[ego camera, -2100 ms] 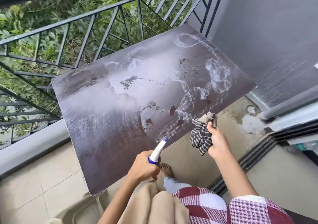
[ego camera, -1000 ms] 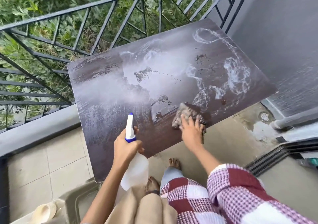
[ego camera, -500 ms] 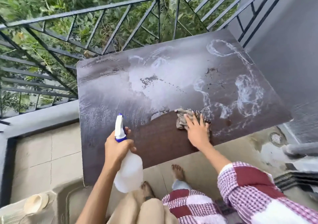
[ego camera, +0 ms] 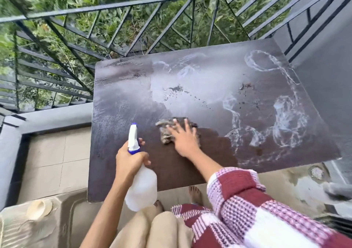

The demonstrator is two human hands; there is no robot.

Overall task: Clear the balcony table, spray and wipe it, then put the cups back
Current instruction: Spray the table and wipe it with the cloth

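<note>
Green leaves are showing through a dark metal railing (ego camera: 106,9) that is running around the balcony, and a dark brown desk (ego camera: 118,99) is standing against it, with a grey wall on the right. White foamy streaks (ego camera: 285,118) are lying across the far and right parts of the desk top, while the near part around the hands is looking darker and free of foam. The right hand (ego camera: 185,140) is lying flat with its fingers spread apart, pressing down on a crumpled cloth (ego camera: 164,131) on the desk, somewhat left of the middle; the cloth is blurred. The left hand (ego camera: 129,161) is closed around the neck of a white spray bottle (ego camera: 142,186) with a blue collar, holding it upright over the near edge of the desk, its nozzle pointing up. A red and white checked sleeve is covering the right arm. On the lower left, a pale cup (ego camera: 39,208) is lying on its side on a beige surface beside the desk. Bare toes are showing on the tiled floor (ego camera: 51,156) below the desk edge.
</note>
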